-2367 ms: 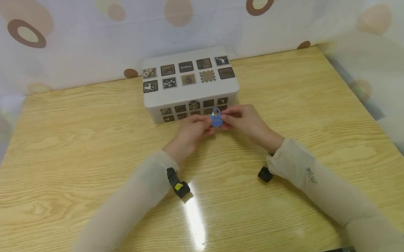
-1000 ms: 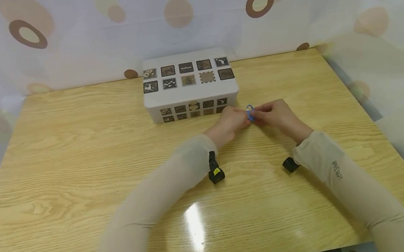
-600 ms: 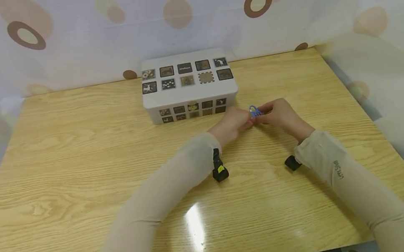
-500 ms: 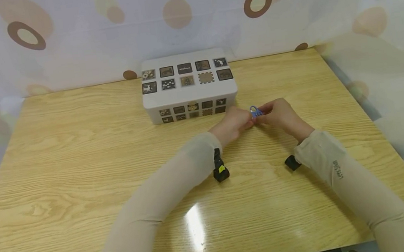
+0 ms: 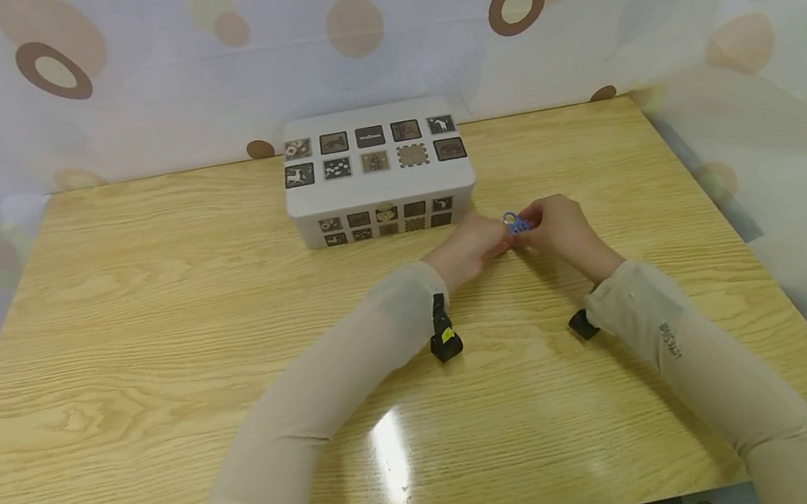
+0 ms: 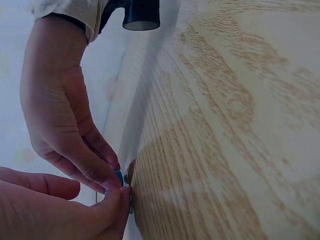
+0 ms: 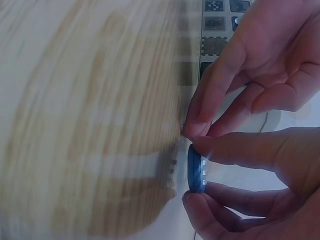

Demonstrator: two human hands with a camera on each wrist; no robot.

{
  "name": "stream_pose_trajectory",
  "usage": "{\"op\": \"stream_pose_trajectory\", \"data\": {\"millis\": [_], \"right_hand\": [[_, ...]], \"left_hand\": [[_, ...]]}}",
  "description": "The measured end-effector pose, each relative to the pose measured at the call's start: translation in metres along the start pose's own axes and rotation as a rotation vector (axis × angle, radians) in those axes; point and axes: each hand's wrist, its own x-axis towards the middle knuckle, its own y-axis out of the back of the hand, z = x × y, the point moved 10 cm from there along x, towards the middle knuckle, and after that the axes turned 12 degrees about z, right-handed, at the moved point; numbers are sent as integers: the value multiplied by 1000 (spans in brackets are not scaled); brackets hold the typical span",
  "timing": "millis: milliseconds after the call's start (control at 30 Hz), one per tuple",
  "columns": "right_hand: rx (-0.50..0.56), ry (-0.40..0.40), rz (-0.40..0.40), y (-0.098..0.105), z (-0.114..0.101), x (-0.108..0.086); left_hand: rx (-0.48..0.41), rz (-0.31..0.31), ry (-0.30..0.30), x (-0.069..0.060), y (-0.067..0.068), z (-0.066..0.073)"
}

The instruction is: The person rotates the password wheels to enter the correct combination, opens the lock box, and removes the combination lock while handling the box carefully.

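Observation:
A small blue combination padlock with a looped shackle is held above the table, right of the box's front corner. My right hand grips its body between thumb and fingers; the right wrist view shows the padlock edge-on, with a row of pale dials along its side. My left hand pinches the padlock's near-left end, its fingertips meeting the right thumb. In the left wrist view, the right hand and left hand cover most of the padlock.
A white lidded box with dark picture squares and a front clasp stands at the back of the wooden table. A patterned curtain hangs behind. Black cameras are strapped at both wrists.
Both hands have carried the padlock rightward from in front of the box. Its dial face, first turned to the head camera, is now tilted. Over the last half second the hands shift only slightly.

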Motion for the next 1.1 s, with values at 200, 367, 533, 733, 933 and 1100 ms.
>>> {"op": "stream_pose_trajectory", "data": {"millis": [200,367,533,733,933,1100], "right_hand": [[-13,5,-9,-1,-1,0],[-14,-4,-18,-2,1,0],[-15,-1,-14,-1,0,-1],[-19,3,-24,-1,-1,-1],[-59,37,-34,-4,-5,-1],[-83,76,-26,-2,-10,-1]], "left_hand": [[64,29,-30,40,-8,-20],[18,-7,16,13,-5,-10],[-5,-79,30,-12,-3,2],[2,-105,23,-10,-6,1],[0,-103,5,-10,-8,1],[-24,-121,2,-13,-10,3]]}}
